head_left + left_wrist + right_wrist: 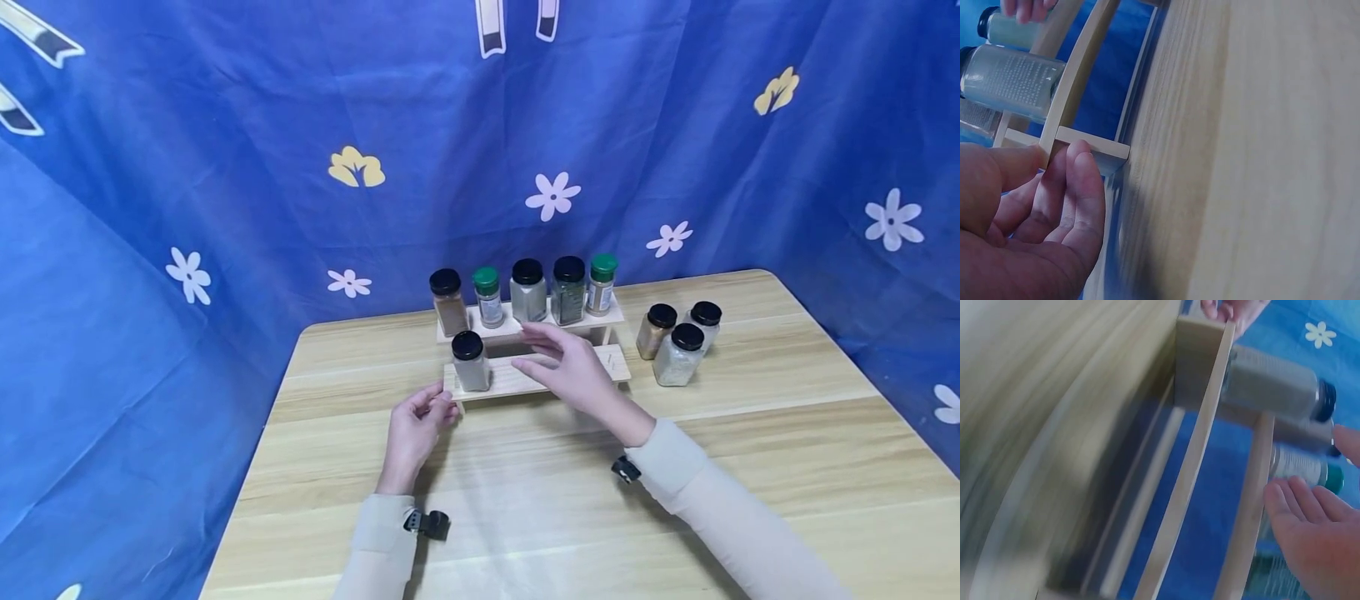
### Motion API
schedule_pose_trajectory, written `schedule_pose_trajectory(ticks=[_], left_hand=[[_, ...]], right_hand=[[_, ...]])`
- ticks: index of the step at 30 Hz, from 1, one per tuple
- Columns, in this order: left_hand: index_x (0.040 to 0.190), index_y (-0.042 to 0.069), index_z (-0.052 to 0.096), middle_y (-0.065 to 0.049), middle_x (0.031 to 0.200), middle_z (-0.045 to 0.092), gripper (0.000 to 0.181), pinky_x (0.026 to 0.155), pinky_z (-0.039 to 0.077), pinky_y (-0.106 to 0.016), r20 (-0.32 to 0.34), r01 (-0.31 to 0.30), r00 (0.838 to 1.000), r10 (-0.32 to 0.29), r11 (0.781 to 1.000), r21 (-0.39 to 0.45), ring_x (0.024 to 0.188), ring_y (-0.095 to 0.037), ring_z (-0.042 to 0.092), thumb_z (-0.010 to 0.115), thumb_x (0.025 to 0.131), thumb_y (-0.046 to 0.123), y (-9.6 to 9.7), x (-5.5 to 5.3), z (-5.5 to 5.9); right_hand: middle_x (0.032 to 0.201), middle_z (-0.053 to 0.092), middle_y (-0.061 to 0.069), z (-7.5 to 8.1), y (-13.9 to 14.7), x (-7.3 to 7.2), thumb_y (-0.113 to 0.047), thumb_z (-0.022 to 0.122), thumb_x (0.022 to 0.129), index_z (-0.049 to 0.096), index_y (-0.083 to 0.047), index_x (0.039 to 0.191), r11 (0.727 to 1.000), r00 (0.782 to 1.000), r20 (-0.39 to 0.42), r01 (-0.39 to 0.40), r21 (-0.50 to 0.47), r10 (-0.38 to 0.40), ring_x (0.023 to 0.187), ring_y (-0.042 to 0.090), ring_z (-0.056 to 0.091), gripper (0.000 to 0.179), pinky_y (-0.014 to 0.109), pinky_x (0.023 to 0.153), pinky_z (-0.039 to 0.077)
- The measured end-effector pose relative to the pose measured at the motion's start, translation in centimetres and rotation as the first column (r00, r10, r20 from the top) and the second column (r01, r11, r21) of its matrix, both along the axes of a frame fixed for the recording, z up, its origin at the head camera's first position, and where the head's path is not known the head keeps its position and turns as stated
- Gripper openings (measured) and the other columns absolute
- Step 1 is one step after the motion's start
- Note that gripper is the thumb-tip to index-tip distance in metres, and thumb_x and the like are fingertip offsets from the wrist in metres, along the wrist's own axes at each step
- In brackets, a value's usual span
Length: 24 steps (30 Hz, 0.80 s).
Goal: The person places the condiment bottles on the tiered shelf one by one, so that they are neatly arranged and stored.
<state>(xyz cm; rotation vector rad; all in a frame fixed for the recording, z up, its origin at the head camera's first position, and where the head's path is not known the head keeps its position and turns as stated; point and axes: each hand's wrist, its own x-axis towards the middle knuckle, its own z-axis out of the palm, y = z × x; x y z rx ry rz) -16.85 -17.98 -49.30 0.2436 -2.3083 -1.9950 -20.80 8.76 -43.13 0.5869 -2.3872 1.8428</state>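
A two-tier wooden spice rack stands near the back of the table. My left hand pinches the left end of its lower shelf, thumb on top and fingers beneath in the left wrist view. One black-lidded spice jar is upright on that shelf, just beside the left hand. Over the middle of the lower shelf hovers my right hand, fingers extended and holding nothing. Several spice jars line the upper shelf, among them a green-lidded jar and a black-lidded jar of dark green contents.
To the right of the rack, three black-lidded jars stand grouped on the table: a brownish one, a pale one in front and another behind. A blue patterned cloth hangs behind the wooden table.
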Motion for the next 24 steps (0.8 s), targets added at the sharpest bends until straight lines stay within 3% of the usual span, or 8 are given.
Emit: schedule_pose_trajectory(ticks=[7,11,13,20,24], left_hand=[[0.138,-0.005,0.063,-0.028,0.112,0.077,0.037,0.08,0.069,-0.023,0.005,-0.006,1.0,0.006,1.0,-0.005,0.081,-0.01,0.078,0.067,0.102,0.005,-0.1,-0.1,-0.2],[0.138,-0.006,0.063,-0.029,0.115,0.076,0.037,0.081,0.069,-0.023,0.003,0.002,1.0,-0.002,1.0,0.002,0.082,-0.01,0.078,0.066,0.102,0.004,0.0,-0.1,-0.2],[0.138,-0.006,0.063,-0.029,0.116,0.075,0.037,0.081,0.069,-0.023,0.008,0.003,1.0,-0.003,1.0,0.0,0.082,-0.011,0.078,0.066,0.103,0.003,0.0,-0.1,-0.1],[0.14,-0.003,0.063,-0.028,0.118,0.075,0.039,0.083,0.069,-0.024,0.038,0.004,0.999,-0.004,1.0,-0.003,0.088,-0.015,0.078,0.068,0.103,0.008,-0.1,0.2,0.3],[0.139,-0.003,0.063,-0.027,0.113,0.076,0.039,0.081,0.069,-0.022,0.045,0.004,0.999,-0.004,1.0,-0.013,0.086,-0.014,0.078,0.068,0.103,0.009,-0.1,0.2,0.3]], right_hand=[[0.141,0.067,0.02,0.5,4.7,0.4,-0.016,0.084,0.091,0.06,-0.002,0.144,0.997,0.996,-0.043,0.076,0.018,-0.075,0.131,0.039,0.066,0.06,0.039,0.115,0.057],[0.138,0.069,0.021,0.7,8.0,0.7,-0.014,0.084,0.091,0.06,-0.001,0.143,0.988,0.98,-0.135,0.152,0.035,-0.146,0.128,0.037,0.067,0.058,0.03,0.111,0.057],[0.137,0.07,0.02,0.9,9.7,0.9,-0.012,0.084,0.09,0.061,-0.002,0.142,0.979,0.967,-0.167,0.202,0.033,-0.194,0.126,0.033,0.069,0.058,0.025,0.109,0.058],[0.137,0.069,0.022,1.4,15.0,1.5,-0.011,0.085,0.089,0.062,-0.003,0.141,0.926,0.912,-0.201,0.374,0.05,-0.358,0.118,-0.004,0.065,0.057,0.007,0.106,0.054],[0.135,0.068,0.028,0.6,17.4,1.7,-0.009,0.084,0.09,0.062,0.001,0.14,0.898,0.883,-0.205,0.438,0.043,-0.421,0.116,-0.009,0.063,0.055,0.006,0.104,0.054]])
